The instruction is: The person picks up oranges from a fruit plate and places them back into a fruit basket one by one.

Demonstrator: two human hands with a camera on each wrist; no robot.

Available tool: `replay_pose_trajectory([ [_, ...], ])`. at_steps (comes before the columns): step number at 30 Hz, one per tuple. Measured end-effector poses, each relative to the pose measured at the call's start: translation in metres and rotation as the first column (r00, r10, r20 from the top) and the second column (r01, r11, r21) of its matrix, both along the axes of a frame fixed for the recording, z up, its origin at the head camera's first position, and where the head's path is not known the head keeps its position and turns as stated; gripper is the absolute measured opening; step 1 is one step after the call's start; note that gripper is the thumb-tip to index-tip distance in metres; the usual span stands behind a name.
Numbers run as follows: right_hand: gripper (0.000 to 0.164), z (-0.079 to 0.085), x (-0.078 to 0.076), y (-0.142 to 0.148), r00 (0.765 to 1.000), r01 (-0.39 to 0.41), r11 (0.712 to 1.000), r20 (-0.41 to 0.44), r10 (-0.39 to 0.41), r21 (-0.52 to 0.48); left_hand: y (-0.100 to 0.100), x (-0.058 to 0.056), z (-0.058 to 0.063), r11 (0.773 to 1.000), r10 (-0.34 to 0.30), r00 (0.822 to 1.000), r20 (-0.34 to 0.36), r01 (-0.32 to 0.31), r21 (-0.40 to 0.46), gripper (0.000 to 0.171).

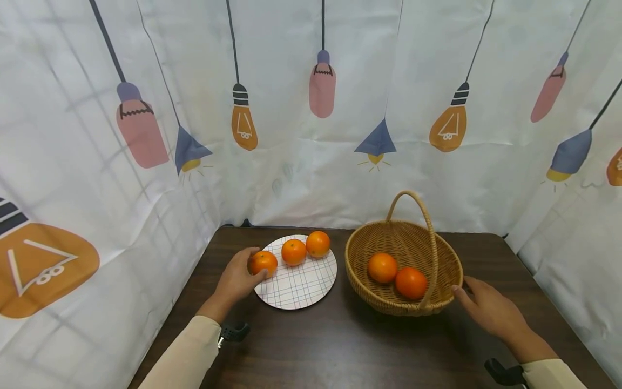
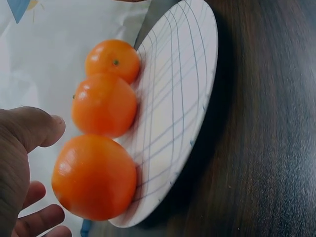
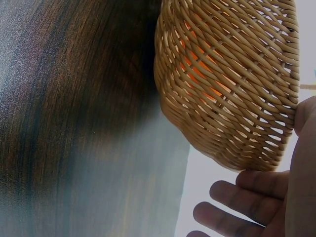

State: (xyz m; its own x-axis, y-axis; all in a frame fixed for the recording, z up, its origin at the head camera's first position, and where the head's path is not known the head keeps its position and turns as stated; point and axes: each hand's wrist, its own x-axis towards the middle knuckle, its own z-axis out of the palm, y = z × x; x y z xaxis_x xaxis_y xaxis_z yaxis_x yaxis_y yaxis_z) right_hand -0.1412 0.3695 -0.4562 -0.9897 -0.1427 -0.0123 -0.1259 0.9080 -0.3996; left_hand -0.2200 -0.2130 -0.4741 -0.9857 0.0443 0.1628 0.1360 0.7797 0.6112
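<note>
Okay, left grip is spread round a shiny, round orange fruit, 10 o'clock on the round white checked plate; contact unclear. Probably best: close fingertips on its sides, then lift. Right grip pinches the tan wicker basket at 4 o'clock. Weave mostly hides the basketed oranges, right wrist view.

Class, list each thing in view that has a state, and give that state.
Plate: face up, partly covered
Oranges on the plate: three, unpeeled
Basket: handle raised, partly filled
Oranges in the basket: two, unpeeled
Left hand: reaching around the leftmost orange, contact unclear
Right hand: holding the basket's rim
Curtain: hanging, creased
</note>
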Motion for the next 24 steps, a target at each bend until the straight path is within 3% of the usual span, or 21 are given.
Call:
replay_pose_trajectory([
  [17,0.078,-0.001,-0.001,0.001,0.999,0.028,0.999,0.029,-0.029,0.018,-0.008,-0.01,-0.017,0.999,0.029,0.997,0.069,-0.026,-0.046,0.077],
  [24,0.076,0.0,0.0,0.0,0.999,0.026,1.0,0.021,-0.026,0.015,-0.01,-0.014,-0.023,0.999,0.02,0.998,0.058,-0.018,-0.044,0.077],
])
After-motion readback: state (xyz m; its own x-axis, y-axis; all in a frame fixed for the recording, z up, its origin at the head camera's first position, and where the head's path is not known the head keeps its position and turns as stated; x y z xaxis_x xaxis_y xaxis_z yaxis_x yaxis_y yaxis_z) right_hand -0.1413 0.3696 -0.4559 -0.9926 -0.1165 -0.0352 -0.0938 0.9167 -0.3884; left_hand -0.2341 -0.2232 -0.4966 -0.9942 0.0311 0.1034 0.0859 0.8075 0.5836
